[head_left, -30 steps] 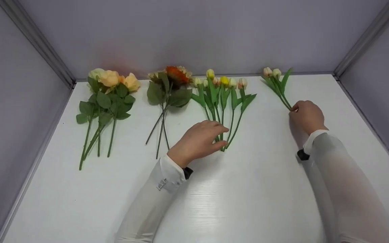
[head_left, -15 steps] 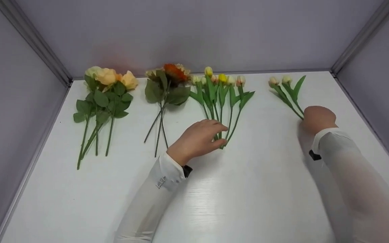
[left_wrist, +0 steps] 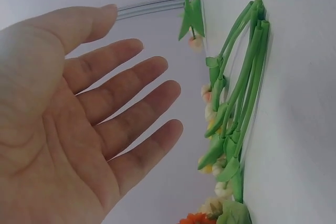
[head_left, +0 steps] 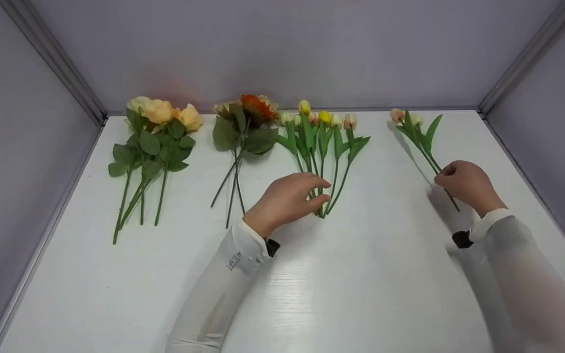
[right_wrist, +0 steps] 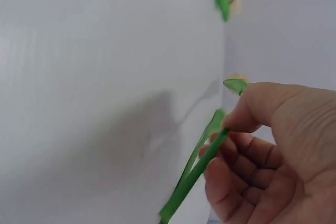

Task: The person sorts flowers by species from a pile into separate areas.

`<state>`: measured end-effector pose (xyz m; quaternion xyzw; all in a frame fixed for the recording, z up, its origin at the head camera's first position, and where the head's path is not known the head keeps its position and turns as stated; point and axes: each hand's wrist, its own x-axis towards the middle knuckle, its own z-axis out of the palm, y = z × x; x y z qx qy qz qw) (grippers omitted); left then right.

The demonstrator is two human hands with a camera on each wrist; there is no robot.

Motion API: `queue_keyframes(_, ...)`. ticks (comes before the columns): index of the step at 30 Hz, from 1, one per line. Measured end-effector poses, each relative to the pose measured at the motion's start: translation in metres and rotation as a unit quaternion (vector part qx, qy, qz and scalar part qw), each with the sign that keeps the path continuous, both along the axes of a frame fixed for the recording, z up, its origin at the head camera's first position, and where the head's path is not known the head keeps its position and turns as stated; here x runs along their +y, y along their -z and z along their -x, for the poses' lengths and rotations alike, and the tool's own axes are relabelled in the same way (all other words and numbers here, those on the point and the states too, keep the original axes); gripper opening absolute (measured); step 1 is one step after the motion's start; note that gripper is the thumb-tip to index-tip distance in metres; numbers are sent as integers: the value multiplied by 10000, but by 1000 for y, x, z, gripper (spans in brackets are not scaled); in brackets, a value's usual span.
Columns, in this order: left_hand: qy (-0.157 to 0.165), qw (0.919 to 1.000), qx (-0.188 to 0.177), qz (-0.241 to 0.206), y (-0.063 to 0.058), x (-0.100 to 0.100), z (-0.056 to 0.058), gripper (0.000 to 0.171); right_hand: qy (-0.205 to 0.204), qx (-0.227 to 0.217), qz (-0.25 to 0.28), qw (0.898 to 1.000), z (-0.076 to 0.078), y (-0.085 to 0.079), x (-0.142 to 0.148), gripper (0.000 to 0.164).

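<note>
At the right of the head view, my right hand (head_left: 468,185) pinches the green stem of a pink tulip (head_left: 397,115) between thumb and fingers. The stem (right_wrist: 195,174) slants through the fingertips in the right wrist view, and a shadow falls on the table beside it. A white tulip (head_left: 416,119) lies close against the pink one, its leaves overlapping. My left hand (head_left: 287,202) hovers over the stem ends of a bunch of tulips (head_left: 307,130) in yellow, white and pink. Its fingers are spread and relaxed, and the palm (left_wrist: 58,145) holds nothing.
Left of the tulips lie orange and cream flowers (head_left: 257,108) with dark crossed stems. Peach and pale roses (head_left: 159,112) lie farther left. The white table (head_left: 351,284) is walled by grey panels (head_left: 282,54) at the back and sides.
My right hand slid right along the tulips, then came back toward me, with the pink tulip's stem now showing below the fingers. The left hand has stayed over the bunch.
</note>
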<state>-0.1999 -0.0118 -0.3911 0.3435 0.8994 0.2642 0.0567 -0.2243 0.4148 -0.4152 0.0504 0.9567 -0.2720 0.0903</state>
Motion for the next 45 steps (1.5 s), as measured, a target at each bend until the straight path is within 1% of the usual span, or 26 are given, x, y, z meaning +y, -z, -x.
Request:
queue_keyframes(2,-184,9996,-49,-230,1,0,0,34,180,135,569,9981,-2,-1,-11,35)
queue_keyframes(5,-493,9964,-230,-656,3,0,1,31,357,372,1387,9890,-4,-2,-35,43)
queue_keyframes(7,-690,9911,-416,-1058,4,0,1,28,376,517,1881,9801,-6,-3,-55,43)
queue_keyframes(8,-790,9871,-541,-1285,4,0,1,28,342,608,2105,9751,-7,-3,-66,40)
queue_keyframes(10,-963,9747,-850,-1829,5,0,1,26,224,762,2532,9642,-10,-5,-90,35)
queue_keyframes(11,-1040,9671,-1000,-2096,5,0,2,25,147,822,2738,9582,-12,-7,-102,33)
queue_keyframes(13,-1180,9493,-1291,-2613,5,-1,2,25,-38,917,3115,9458,-16,-9,-126,30)
queue_keyframes(15,-1281,9312,-1490,-3069,5,-1,4,24,-219,1000,3436,9335,-21,-12,-150,29)
queue_keyframes(17,-1352,9160,-1580,-3430,5,-1,5,26,-377,1041,3668,9237,-25,-13,-171,27)
queue_keyframes(20,-1367,8959,-1685,-3877,4,0,7,30,-562,1098,3813,9162,-31,-14,-195,25)
queue_keyframes(22,-1345,8862,-1767,-4067,3,1,8,33,-650,1106,3801,9160,-35,-13,-207,23)
queue_keyframes(24,-1324,8783,-1851,-4204,3,1,9,35,-740,1111,3733,9181,-37,-11,-216,20)
queue_keyframes(26,-1341,8735,-1887,-4283,2,1,9,35,-814,1099,3674,9199,-39,-10,-222,17)
queue_keyframes(29,-1427,8703,-1837,-4341,2,0,9,31,-942,1117,3637,9200,-39,-9,-227,14)
queue_keyframes(32,-1497,8706,-1731,-4356,2,-2,9,25,-1033,1142,3637,9187,-36,-8,-231,13)
queue_keyframes(36,-1533,8702,-1654,-4381,1,-5,9,21,-1103,1067,3637,9188,-32,-7,-233,15)
queue_keyframes(40,-1543,8687,-1665,-4402,1,-7,10,19,-1120,948,3619,9206,-29,-7,-232,20)
queue_keyframes(42,-1569,8693,-1652,-4386,0,-8,10,19,-1116,899,3620,9211,-27,-8,-230,23)
queue_keyframes(45,-1631,8702,-1640,-4350,-1,-11,10,19,-1105,874,3674,9193,-23,-8,-226,29)
